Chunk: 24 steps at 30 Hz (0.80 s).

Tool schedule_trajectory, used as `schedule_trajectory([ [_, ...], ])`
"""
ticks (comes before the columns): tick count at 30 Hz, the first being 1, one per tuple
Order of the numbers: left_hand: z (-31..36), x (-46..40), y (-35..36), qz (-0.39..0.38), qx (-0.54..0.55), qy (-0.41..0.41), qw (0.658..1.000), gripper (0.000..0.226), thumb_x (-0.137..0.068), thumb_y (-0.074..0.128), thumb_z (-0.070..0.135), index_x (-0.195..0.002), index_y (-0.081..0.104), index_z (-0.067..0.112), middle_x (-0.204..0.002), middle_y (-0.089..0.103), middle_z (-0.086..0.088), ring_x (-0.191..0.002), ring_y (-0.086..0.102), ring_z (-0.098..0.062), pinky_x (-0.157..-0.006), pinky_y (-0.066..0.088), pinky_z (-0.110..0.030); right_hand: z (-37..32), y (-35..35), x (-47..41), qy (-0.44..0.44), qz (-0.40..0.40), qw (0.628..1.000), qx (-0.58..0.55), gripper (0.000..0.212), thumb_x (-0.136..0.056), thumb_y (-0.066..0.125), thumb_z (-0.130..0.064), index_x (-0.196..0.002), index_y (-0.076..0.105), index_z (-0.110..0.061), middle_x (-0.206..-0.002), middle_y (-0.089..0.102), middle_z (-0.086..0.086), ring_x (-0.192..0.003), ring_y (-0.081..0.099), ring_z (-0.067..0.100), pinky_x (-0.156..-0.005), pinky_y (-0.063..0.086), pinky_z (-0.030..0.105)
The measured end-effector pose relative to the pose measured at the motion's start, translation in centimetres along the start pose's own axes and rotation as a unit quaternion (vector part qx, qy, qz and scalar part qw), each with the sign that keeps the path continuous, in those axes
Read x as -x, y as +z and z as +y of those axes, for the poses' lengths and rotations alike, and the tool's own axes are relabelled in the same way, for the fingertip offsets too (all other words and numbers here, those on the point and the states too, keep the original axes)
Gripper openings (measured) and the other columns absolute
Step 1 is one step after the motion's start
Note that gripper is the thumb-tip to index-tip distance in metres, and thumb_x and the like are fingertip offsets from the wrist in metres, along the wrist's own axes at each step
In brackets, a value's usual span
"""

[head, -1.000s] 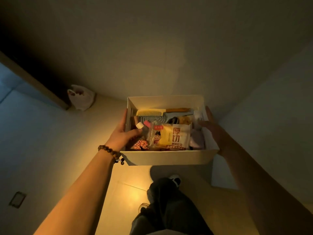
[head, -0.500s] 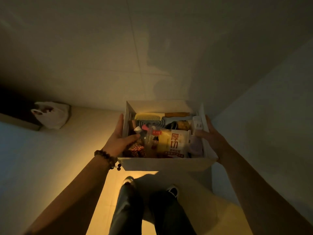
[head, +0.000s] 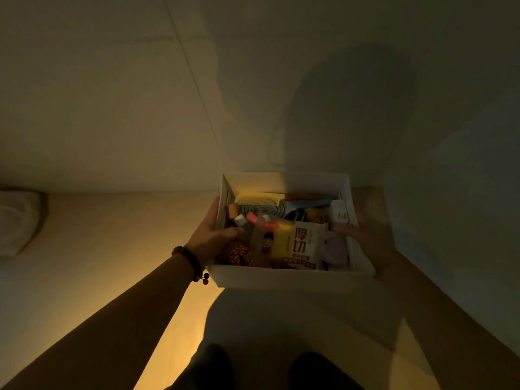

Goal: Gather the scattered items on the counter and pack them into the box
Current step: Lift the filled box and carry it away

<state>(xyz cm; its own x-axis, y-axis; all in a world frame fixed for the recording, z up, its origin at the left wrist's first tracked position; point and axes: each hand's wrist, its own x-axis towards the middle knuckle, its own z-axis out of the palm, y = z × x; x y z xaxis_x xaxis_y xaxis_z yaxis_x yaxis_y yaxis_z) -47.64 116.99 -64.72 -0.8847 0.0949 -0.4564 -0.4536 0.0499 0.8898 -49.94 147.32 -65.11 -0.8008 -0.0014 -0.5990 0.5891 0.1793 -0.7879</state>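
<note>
- Nearest up, the open white rectangular cardboard box [head: 289,278] is held off the floor between both arms, long axis running left to right, open side up.
- left hand [head: 209,239] grips the left wall, thumb hooked inside.
- right hand [head: 365,235] clamps the right wall, thumb over the rim.
- Inside: yellow-and-white snack packet [head: 298,244] at the front, print facing up.
- Farther back, a pale yellow plastic comb [head: 260,199] lies crosswise along the back wall.

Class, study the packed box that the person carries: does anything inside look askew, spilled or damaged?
Nothing stands out. The white cardboard box is held level by the left hand and right hand; the yellow snack packet lies loosely on top.
</note>
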Motion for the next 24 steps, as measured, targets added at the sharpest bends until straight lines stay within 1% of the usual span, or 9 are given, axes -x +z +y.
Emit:
schedule_trajectory([
  [2, -4.3, -3.4, -0.3, 0.004, -0.013, 0.011, 1.0, 0.073, -0.073, 0.066, 0.014, -0.132, 0.035, 0.043, -0.123, 0.058, 0.004, -0.108, 0.061, -0.015, -0.08, 0.054, -0.032, 3.4, 0.8, -4.1, -0.012, -0.015, 1.0, -0.013, 0.051, -0.088, 0.062, -0.011, -0.131, 0.044, -0.032, -0.12, 0.059, 0.002, -0.106, 0.059, 0.018, -0.09, 0.051, 0.036],
  [4, -8.3, -6.7, -0.6, 0.021, -0.024, 0.022, 0.999, 0.077, -0.077, 0.067, 0.011, -0.132, 0.032, 0.051, -0.124, 0.057, 0.006, -0.111, 0.059, -0.019, -0.085, 0.053, -0.038, 6.6, 1.1, -8.1, -0.027, -0.023, 0.999, -0.003, 0.061, -0.087, 0.063, -0.014, -0.141, 0.037, -0.031, -0.136, 0.051, 0.002, -0.121, 0.051, 0.022, -0.1, 0.045, 0.045],
  [6, -11.7, -9.8, -0.7, 0.033, -0.042, 0.036, 0.998, 0.08, -0.081, 0.066, 0.004, -0.125, 0.03, 0.06, -0.123, 0.057, 0.007, -0.112, 0.058, -0.019, -0.089, 0.051, -0.043, 9.2, 1.4, -11.4, -0.042, -0.022, 0.999, 0.01, 0.068, -0.086, 0.066, -0.019, -0.142, 0.033, -0.036, -0.132, 0.051, -0.009, -0.114, 0.054, 0.007, -0.087, 0.05, 0.027],
  [8, -14.5, -12.3, -0.4, 0.042, -0.066, 0.055, 0.995, 0.082, -0.081, 0.067, 0.004, -0.117, 0.029, 0.067, -0.116, 0.059, 0.015, -0.107, 0.059, -0.006, -0.088, 0.053, -0.033, 11.2, 1.6, -14.0, -0.059, -0.017, 0.998, 0.016, 0.061, -0.082, 0.069, -0.022, -0.13, 0.041, -0.047, -0.115, 0.053, -0.026, -0.094, 0.055, -0.014, -0.067, 0.048, 0.009],
  [11, -17.3, -15.5, 0.1, 0.054, -0.096, 0.089, 0.99, 0.085, -0.079, 0.071, 0.009, -0.117, 0.024, 0.068, -0.107, 0.057, 0.027, -0.098, 0.057, 0.011, -0.077, 0.048, -0.011, 13.2, 1.8, -17.3, -0.097, -0.003, 0.995, 0.031, 0.057, -0.08, 0.071, -0.019, -0.118, 0.044, -0.051, -0.108, 0.055, -0.029, -0.09, 0.057, -0.015, -0.065, 0.047, 0.008],
  [18, -19.5, -20.2, 1.5, 0.083, -0.145, 0.109, 0.98, 0.072, -0.082, 0.068, 0.033, -0.123, 0.018, 0.064, -0.105, 0.05, 0.032, -0.089, 0.052, 0.011, -0.074, 0.04, -0.009, 16.1, 1.7, -21.5, -0.117, 0.001, 0.991, 0.058, 0.06, -0.085, 0.068, -0.027, -0.121, 0.032, -0.057, -0.114, 0.046, -0.023, -0.1, 0.05, -0.003, -0.076, 0.043, 0.013],
  [20, -19.6, -20.5, 1.5, 0.076, -0.13, 0.094, 0.984, 0.082, -0.08, 0.066, 0.047, -0.141, 0.012, 0.049, -0.118, 0.045, 0.027, -0.103, 0.05, 0.003, -0.087, 0.039, -0.014, 15.9, 2.0, -21.7, -0.123, 0.003, 0.99, 0.063, 0.065, -0.083, 0.069, -0.025, -0.127, 0.028, -0.049, -0.113, 0.045, -0.023, -0.097, 0.049, -0.004, -0.069, 0.043, 0.006],
  [22, -19.7, -20.2, 1.2, 0.062, -0.14, 0.109, 0.982, 0.091, -0.076, 0.065, 0.056, -0.143, 0.003, 0.049, -0.131, 0.036, 0.031, -0.117, 0.039, 0.008, -0.091, 0.037, -0.008, 15.6, 2.4, -21.4, -0.143, 0.027, 0.986, 0.083, 0.063, -0.082, 0.071, -0.021, -0.126, 0.03, -0.04, -0.114, 0.045, -0.018, -0.102, 0.049, 0.001, -0.063, 0.043, 0.001],
  [24, -20.3, -19.5, 0.8, 0.057, -0.229, 0.138, 0.962, 0.1, -0.07, 0.061, 0.07, -0.144, -0.004, 0.048, -0.153, 0.015, 0.022, -0.135, 0.02, 0.004, -0.106, 0.031, -0.019, 15.7, 2.7, -20.9, -0.161, 0.058, 0.971, 0.17, 0.07, -0.08, 0.074, -0.026, -0.135, 0.03, -0.026, -0.126, 0.047, -0.007, -0.121, 0.045, 0.014, -0.083, 0.045, 0.009],
])
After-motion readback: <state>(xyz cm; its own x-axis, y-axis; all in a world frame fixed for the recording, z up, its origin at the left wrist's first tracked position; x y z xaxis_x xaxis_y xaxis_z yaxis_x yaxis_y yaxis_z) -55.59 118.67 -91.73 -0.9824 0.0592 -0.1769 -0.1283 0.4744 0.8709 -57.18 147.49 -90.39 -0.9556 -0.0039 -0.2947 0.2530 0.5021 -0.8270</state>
